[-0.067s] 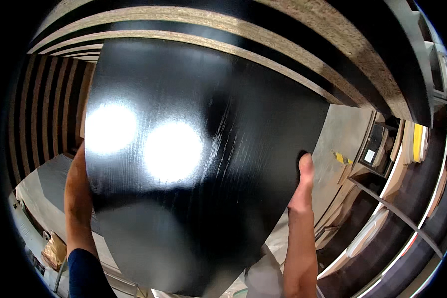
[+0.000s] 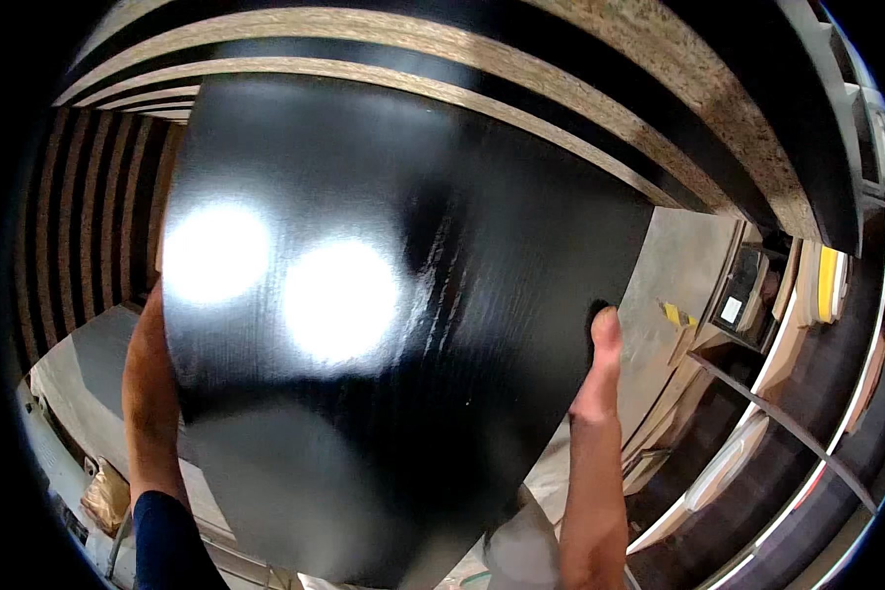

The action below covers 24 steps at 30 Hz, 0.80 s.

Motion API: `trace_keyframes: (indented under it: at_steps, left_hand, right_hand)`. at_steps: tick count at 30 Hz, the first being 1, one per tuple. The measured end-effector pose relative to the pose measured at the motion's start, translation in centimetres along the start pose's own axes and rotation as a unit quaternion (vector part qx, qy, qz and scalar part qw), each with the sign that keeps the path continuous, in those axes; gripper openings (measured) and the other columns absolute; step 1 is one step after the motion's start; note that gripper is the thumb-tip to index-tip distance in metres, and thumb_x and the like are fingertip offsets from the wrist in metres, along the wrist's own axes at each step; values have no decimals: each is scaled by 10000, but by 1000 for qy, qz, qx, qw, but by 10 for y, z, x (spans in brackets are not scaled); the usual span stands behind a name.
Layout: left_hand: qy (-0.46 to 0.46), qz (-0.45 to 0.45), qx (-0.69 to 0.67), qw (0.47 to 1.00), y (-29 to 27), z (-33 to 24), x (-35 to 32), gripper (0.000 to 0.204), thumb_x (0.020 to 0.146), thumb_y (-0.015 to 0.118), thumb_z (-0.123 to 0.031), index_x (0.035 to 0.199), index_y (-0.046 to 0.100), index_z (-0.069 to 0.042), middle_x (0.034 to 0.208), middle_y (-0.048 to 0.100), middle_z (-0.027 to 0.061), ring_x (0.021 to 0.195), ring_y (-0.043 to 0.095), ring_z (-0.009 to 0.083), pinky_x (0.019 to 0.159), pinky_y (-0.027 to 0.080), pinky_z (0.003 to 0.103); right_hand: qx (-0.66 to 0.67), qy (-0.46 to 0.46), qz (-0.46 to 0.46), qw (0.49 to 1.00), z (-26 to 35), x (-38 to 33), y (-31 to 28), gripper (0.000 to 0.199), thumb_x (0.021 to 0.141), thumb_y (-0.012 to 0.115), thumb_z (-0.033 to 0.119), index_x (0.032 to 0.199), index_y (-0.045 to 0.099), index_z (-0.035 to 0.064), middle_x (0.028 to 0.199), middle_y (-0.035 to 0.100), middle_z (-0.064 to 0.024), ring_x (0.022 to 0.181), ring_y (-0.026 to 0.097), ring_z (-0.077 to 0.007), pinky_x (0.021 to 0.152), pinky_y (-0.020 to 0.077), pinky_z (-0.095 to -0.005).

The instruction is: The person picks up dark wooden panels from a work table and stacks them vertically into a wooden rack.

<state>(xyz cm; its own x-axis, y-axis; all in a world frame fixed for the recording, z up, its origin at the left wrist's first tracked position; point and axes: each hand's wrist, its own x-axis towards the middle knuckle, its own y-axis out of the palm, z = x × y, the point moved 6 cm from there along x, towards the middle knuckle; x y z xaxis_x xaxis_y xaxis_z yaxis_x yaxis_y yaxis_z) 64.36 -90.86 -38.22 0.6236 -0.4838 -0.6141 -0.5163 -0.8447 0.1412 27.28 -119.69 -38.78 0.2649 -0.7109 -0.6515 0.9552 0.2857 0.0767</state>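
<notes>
Fingers of right hand (image 2: 600, 369) out of sight behind right edge of black panel (image 2: 482, 413); thumb laid along the glossy front face, hence a grip with panel between. Left forearm (image 2: 152, 393), in a dark blue sleeve (image 2: 172, 541) lower down, running up behind the panel's left edge. Cannot tell how the left fingers are set, for want of a clear view past that edge. Panel at centre, between the two arms, with two round white glares at left and pale streaks near the middle. Directly above in view, a bank of black-faced boards (image 2: 364, 25) with tan, speckled edges; cannot tell whether in contact with the panel. At far left, further striped board edges (image 2: 74, 216). At right, grey floor (image 2: 674, 261) with yellow-and-black tape (image 2: 678, 314), then shelving holding a yellow strip (image 2: 826, 282). At lower left, a crumpled brown bag (image 2: 105, 495).
</notes>
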Motion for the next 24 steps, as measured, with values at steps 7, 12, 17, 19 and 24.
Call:
trace_keyframes:
  at_steps: [7,12,17,19,24]
  left_hand:
    - [-1,-10,-31,999,-15,20,2,816,839,544,-558,1359,357,42,1362,413,231,1255,403,310,1027,350,409]
    - [-7,-5,-39,999,-18,32,7,808,841,562,-541,1359,356,45,1362,410,237,1256,402,314,1025,355,411]
    - [12,-28,-13,999,-18,3,12,801,842,580,-524,1358,356,47,1363,407,243,1258,401,318,1023,360,414]
    - [26,-45,-30,998,-17,4,21,798,843,587,-517,1358,356,48,1363,406,245,1258,401,320,1022,362,415]
    - [-28,-181,249,951,0,-6,-31,1000,688,658,-665,1322,404,66,1341,417,263,1253,386,383,1046,305,466]
  right_hand:
    - [64,4,50,997,5,2,0,674,847,570,493,1263,450,-24,1199,523,-125,1058,522,-234,918,423,-352]
    - [-16,-14,35,999,12,-1,-2,810,791,563,602,1279,438,-32,1275,465,-177,1128,472,-283,957,389,-384]
    - [12,15,5,1000,11,-5,4,817,821,528,600,1307,404,-46,1294,455,-169,1168,445,-279,981,372,-374]
    - [8,-3,3,1000,21,-5,-1,824,833,513,599,1325,384,-50,1313,443,-170,1189,432,-277,999,356,-369]
    - [-105,-17,-12,994,14,2,-8,831,871,474,575,1363,330,-80,1406,355,-184,1289,339,-272,1079,245,-350]
